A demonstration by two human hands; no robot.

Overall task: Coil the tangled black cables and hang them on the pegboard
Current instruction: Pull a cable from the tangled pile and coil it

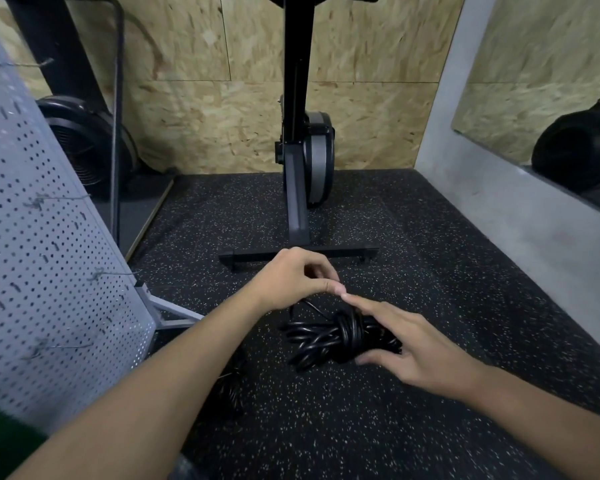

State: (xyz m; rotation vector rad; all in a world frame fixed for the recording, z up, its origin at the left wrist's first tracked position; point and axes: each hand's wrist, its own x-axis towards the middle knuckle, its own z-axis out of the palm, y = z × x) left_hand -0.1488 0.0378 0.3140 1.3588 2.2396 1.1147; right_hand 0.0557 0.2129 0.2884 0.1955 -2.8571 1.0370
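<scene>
At the left edge of the frame stands a grey perforated metal pegboard (pixel 49 237), with thin wire hooks (pixel 111 273) projecting from it. At centre the left hand (pixel 291 277) is held with fingers curled and the thumb and forefinger tips together; no cable is seen between them. Just below it and to the right, a bundle of glossy black cable (pixel 329 336), wrapped round its middle, lies on the speckled black rubber floor (pixel 326 427). The right hand (pixel 416 351) is laid across the bundle's right part, fingers straight and spread. A loose strand (pixel 314 308) trails from the wrap. If the bundle is lifted as it is, the wrap could be loosened and the coil spilled. The thick bundle could also slip off so thin a hook.
</scene>
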